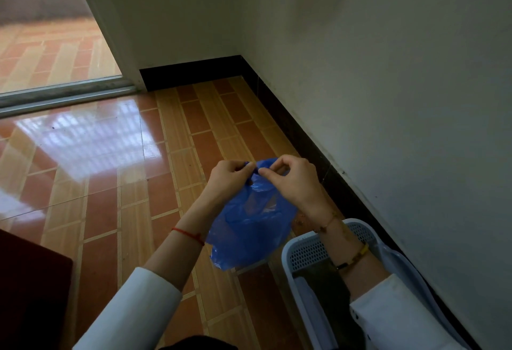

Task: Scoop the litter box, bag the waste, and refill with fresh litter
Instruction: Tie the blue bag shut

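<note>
A blue plastic bag (249,222) hangs in the air in front of me, above the tiled floor. My left hand (230,180) pinches its top edge on the left. My right hand (293,180) pinches the same edge right beside it, fingertips nearly touching. The bag droops below both wrists and looks crumpled. A pale blue litter box (310,252) with a perforated end panel stands on the floor at the lower right, along the wall. My right forearm crosses over it and hides most of its inside; dark litter shows under the arm.
A white wall with a black skirting board (318,153) runs along the right. A sliding glass door and its metal track (63,94) are at the far left. A dark red object (30,280) sits at the lower left. A few litter grains (300,221) lie by the box.
</note>
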The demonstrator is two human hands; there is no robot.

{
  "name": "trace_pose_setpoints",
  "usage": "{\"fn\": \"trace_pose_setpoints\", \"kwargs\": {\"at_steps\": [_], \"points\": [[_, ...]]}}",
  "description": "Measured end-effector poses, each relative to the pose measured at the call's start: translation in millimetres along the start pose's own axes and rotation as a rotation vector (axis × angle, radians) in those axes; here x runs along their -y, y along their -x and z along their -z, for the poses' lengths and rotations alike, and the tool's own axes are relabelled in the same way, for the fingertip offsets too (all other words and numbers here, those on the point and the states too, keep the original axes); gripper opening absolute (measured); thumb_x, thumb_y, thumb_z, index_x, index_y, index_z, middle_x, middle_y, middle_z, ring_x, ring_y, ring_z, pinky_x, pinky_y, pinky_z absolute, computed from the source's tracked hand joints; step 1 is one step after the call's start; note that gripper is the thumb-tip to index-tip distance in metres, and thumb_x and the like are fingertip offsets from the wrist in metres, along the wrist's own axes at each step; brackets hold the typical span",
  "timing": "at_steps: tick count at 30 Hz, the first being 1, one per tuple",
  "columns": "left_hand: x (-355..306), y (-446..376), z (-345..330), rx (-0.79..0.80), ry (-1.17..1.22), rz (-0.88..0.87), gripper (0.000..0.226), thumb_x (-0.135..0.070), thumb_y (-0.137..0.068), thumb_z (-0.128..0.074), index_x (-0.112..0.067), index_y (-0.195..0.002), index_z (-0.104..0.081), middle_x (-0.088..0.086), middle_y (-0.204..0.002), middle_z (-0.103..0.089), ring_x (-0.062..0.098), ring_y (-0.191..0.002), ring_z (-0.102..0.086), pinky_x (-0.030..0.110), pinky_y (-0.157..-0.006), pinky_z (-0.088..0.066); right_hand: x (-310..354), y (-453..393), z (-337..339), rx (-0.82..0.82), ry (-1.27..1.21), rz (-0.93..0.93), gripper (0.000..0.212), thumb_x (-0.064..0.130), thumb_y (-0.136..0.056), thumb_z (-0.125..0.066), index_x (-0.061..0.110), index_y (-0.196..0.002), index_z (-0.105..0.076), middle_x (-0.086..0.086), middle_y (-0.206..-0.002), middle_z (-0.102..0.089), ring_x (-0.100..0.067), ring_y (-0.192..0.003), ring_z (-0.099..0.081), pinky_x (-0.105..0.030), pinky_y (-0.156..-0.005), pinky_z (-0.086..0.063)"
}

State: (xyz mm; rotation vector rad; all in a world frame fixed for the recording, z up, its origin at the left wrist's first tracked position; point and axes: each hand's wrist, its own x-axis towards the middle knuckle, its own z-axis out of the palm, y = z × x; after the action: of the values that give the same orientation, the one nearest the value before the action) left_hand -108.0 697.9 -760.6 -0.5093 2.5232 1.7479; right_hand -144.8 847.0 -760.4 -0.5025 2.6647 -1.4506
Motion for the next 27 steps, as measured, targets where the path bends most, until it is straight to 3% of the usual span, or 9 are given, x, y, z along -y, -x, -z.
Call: {"fn": "trace_pose_setpoints", "kwargs": {"at_steps": [3, 7, 13, 17, 19, 22, 27], "points": [[4, -3, 1, -0.146, 0.113, 0.011, 0.026, -0.027, -0.097, -0.052, -0.013, -0.09, -0.072, 0.001, -0.067, -0.061, 0.008, -0.053, -0.045, 0.018, -0.049, -0.036, -4, -7, 4, 0.018, -0.022, -0.041, 0.015, 0.023, -0.086, -0.071, 0.01, -0.084, -0.063, 0.009, -0.072, -0.058, 0.0, -0.064, -0.053, -0.002, -0.055, -0.041], [20, -11, 18, -0.388, 0.281, 0.103, 0.023, -0.021, -0.098, -0.049, -0.014, -0.096, -0.071, -0.002, -0.076, -0.058, 0.008, -0.061, -0.042, 0.018, -0.057, -0.035, -31, -14, 17, -0.028, -0.038, -0.173, 0.011, 0.018, -0.084, -0.069, 0.013, -0.078, -0.062, 0.005, -0.066, -0.058, -0.005, -0.057, -0.052, -0.014, -0.05, -0.039], [74, -18, 17, -0.445, 0.291, 0.241, 0.018, -0.02, -0.097, -0.052, -0.02, -0.092, -0.07, -0.003, -0.075, -0.055, 0.007, -0.063, -0.043, 0.014, -0.053, -0.038, -91, -2, 21, -0.049, -0.142, -0.492, 0.012, 0.016, -0.089, -0.063, 0.01, -0.079, -0.065, -0.001, -0.06, -0.055, -0.01, -0.053, -0.048, -0.021, -0.049, -0.037], [121, -20, 23, -0.511, 0.301, 0.353, 0.018, -0.016, -0.095, -0.054, -0.011, -0.101, -0.069, 0.006, -0.099, -0.066, 0.014, -0.083, -0.059, 0.019, -0.06, -0.044, -136, 15, 22, -0.061, -0.21, -0.737, 0.013, 0.017, -0.087, -0.065, 0.011, -0.075, -0.064, -0.004, -0.058, -0.053, -0.012, -0.049, -0.045, -0.02, -0.039, -0.033], [145, -16, 30, -0.528, 0.333, 0.415, 0.016, -0.016, -0.095, -0.054, -0.014, -0.093, -0.069, 0.008, -0.104, -0.066, 0.015, -0.086, -0.059, 0.02, -0.059, -0.044, -153, 25, 23, -0.066, -0.257, -0.818, 0.008, 0.014, -0.087, -0.065, 0.007, -0.085, -0.066, -0.004, -0.061, -0.053, -0.011, -0.05, -0.045, -0.016, -0.036, -0.032], [173, -9, 34, -0.556, 0.345, 0.491, 0.019, -0.018, -0.095, -0.054, -0.018, -0.084, -0.069, 0.007, -0.1, -0.067, 0.016, -0.086, -0.06, 0.02, -0.055, -0.038, -167, 38, 20, -0.05, -0.286, -0.884, 0.011, 0.013, -0.086, -0.066, 0.004, -0.091, -0.066, -0.004, -0.064, -0.053, -0.012, -0.052, -0.047, -0.016, -0.036, -0.033], [181, -10, 38, -0.643, 0.391, 0.505, 0.017, -0.017, -0.094, -0.055, -0.013, -0.095, -0.072, 0.002, -0.095, -0.067, 0.012, -0.085, -0.063, 0.023, -0.065, -0.047, -173, 39, 17, -0.096, -0.286, -0.886, 0.009, 0.014, -0.085, -0.067, 0.006, -0.088, -0.066, -0.005, -0.065, -0.053, -0.012, -0.053, -0.047, -0.018, -0.04, -0.033]]}}
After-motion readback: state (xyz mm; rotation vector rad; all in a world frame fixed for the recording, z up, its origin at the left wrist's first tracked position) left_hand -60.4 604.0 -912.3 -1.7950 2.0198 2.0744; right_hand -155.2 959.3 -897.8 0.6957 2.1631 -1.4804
